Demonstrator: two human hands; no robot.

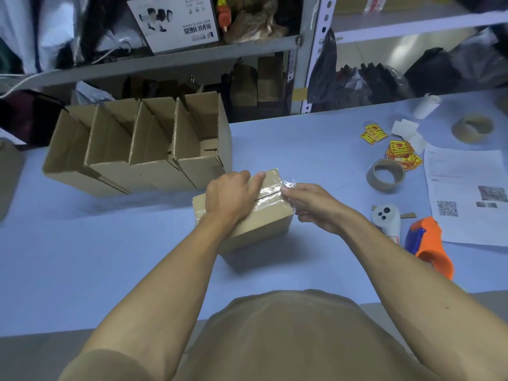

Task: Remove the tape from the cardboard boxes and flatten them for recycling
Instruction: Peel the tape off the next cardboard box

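Far left on the desk (302, 138): a row of four open boxes (143, 149), flaps up, standing side by side against the shelf (165, 61), well apart from the hands; judged untaped or already opened, not yet flattened. Centre: the sealed box (247, 215) sat on the desk just in front of the row, near but apparently not touching it. The left hand (231, 199) rested on its top, palm down, index finger laid straight along the seam, other fingers loosely bent, pressing the box still. The clear tape (270, 189) ran across the top seam and over the right edge. The right hand (310, 206) pinched the lifted, crinkled end of the tape at the box's right edge, thumb and fingertips pressed together on the film. Judgement: box looked light and fairly stiff, likely to slide on the smooth desk unless held down; the tape thin, stretchy, sticky, liable to tear if pulled sharply, so best taken at the free end and drawn low along the seam. To the right: two tape rolls (384, 174), a scatter of yellow stickers (404, 155), printed papers (464, 193), a small white device (386, 218) and an orange tape dispenser (428, 243). All stood clear of the peel path; the nearer roll was closest.
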